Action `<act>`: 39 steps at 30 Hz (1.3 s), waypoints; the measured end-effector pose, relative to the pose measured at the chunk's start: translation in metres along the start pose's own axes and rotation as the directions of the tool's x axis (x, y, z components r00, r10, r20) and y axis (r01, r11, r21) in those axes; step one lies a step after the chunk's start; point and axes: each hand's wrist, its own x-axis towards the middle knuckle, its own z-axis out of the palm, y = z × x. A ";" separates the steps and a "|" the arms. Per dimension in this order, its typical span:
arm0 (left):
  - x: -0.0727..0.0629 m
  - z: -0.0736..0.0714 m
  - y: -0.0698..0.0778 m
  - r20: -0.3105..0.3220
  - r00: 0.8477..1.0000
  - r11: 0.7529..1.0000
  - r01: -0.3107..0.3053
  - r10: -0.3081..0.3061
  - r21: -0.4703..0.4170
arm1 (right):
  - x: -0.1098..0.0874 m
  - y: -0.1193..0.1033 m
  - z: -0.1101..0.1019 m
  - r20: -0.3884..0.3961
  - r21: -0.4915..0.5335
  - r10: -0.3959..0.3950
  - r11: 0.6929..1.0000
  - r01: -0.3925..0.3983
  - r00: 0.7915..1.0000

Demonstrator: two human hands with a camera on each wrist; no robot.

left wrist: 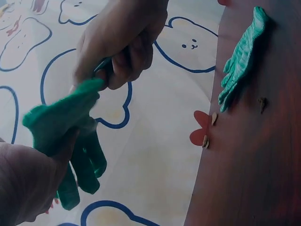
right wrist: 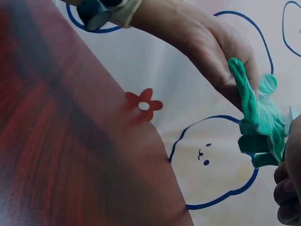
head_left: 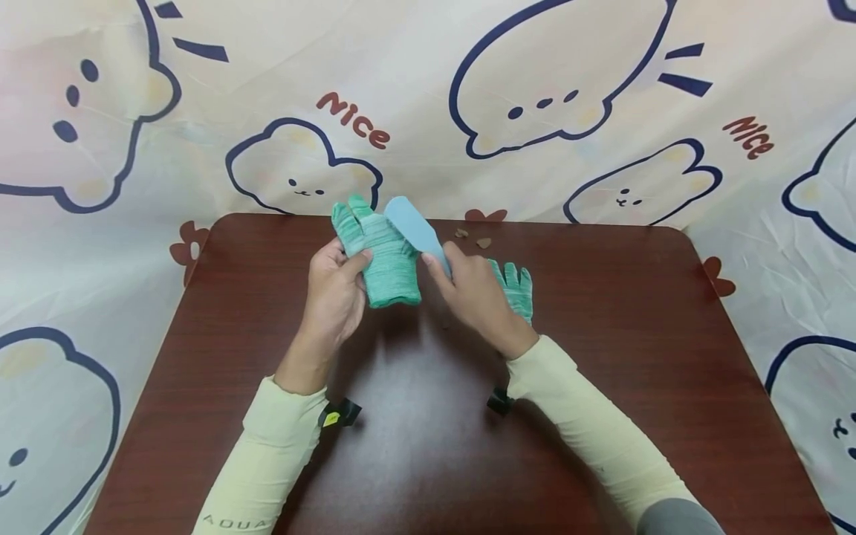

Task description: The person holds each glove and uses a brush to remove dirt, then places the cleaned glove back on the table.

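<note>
In the head view my left hand pinches a green knitted glove by its side, thumb on the near face, fingers behind. The glove is lifted over the far side of the table, its fingers pointing up and away. My right hand grips the handle of a light blue, flat-backed brush, whose head lies against the glove. Its underside is mostly hidden. In the right wrist view the glove hangs between both hands. A second green glove lies on the table, partly behind my right hand.
Small brown bits lie near the far edge of the dark brown table. A pale cloth with cartoon drawings hangs behind it and at both sides. Dark wrist cameras are strapped under both sleeves.
</note>
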 end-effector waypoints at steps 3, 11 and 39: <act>0.001 -0.001 -0.001 -0.012 1.000 1.000 0.011 -0.012 -0.010 | 0.005 0.007 -0.001 -0.006 0.010 0.043 0.999 -0.043 0.999; 0.001 -0.003 -0.002 -0.042 0.999 1.000 0.010 -0.011 -0.006 | 0.005 0.005 -0.008 0.005 0.025 0.125 0.992 -0.125 0.992; 0.002 0.007 -0.008 0.005 0.999 0.999 0.044 -0.044 0.006 | -0.002 0.024 -0.029 -0.048 -0.013 0.121 0.993 -0.121 0.992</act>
